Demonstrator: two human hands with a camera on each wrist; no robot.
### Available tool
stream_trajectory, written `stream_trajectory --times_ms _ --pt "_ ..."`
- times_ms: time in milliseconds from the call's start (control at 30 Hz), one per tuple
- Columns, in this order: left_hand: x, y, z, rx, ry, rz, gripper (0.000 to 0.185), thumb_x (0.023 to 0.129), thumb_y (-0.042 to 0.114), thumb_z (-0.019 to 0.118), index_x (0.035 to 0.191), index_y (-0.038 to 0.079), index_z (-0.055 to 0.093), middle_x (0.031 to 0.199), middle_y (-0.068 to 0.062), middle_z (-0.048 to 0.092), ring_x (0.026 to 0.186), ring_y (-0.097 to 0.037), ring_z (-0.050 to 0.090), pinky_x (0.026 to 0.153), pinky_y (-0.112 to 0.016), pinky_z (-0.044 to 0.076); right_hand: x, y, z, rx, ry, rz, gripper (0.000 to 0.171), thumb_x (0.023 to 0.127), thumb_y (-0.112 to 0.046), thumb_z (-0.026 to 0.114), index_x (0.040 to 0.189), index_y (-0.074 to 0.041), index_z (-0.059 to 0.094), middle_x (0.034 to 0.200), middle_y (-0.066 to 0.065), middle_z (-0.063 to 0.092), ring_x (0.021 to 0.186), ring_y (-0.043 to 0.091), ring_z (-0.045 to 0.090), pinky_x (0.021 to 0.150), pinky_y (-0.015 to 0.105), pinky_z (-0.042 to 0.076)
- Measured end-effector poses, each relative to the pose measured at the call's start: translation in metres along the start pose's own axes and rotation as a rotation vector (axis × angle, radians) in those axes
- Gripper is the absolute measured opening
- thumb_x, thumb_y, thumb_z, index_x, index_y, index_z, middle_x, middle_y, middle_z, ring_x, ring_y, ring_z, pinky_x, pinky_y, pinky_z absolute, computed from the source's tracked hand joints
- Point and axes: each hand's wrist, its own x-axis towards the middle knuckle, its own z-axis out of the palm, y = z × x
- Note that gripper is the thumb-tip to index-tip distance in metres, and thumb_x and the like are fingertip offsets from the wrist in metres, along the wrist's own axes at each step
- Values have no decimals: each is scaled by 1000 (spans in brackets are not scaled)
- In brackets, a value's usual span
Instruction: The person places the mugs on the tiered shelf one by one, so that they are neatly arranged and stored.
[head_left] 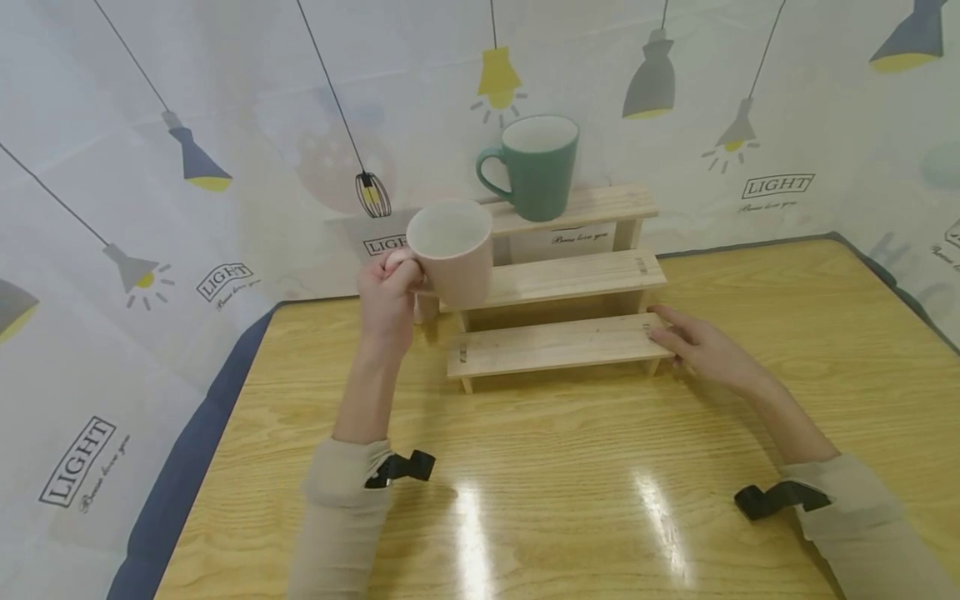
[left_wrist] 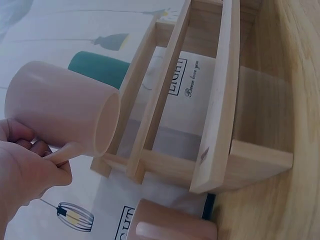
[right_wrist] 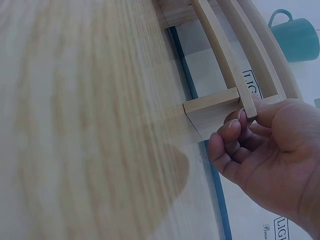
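My left hand [head_left: 386,298] grips the handle of a pale pink mug [head_left: 459,262], held upright in front of the left end of a three-tier wooden rack [head_left: 555,346]. In the left wrist view the mug [left_wrist: 60,105] hangs apart from the boards, fingers curled round its handle. On the top tier stands a green mug [head_left: 543,177], its handle to the left. My right hand [head_left: 708,354] pinches the right end of the lowest board, thumb on top. The right wrist view shows the fingers [right_wrist: 232,127] curled at that board's end.
Another pinkish mug [left_wrist: 170,222] stands beside the rack's left end, mostly hidden behind my left hand in the head view. The rack sits near the back of a wooden table [head_left: 570,450]. A cloth backdrop [head_left: 247,167] printed with lamps hangs behind and at the sides.
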Motion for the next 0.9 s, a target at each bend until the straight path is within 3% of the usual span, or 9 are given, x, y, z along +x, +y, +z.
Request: stream_trajectory --times_ms 300,567,900 --pt "7 -19 19 7 -97 -20 38 72 -18 39 59 16 26 58 4 28 60 -10 29 64 -21 27 1 1 -1 -7 -4 6 64 109 -34 44 159 -2 19 87 13 51 69 20 51 60 32 48" --pt "12 -34 34 75 -101 -110 35 77 -13 45 62 14 31 61 4 35 62 -9 34 65 -21 33 0 1 -1 1 -6 3 64 109 -33 44 159 -1 19 88 14 52 68 19 52 61 32 48" --pt "18 -49 49 52 -116 -103 34 74 -14 43 58 14 32 59 3 34 61 -10 33 64 -22 31 0 1 0 6 -5 2 64 109 -32 43 159 0 18 95 16 55 70 19 53 61 32 49"
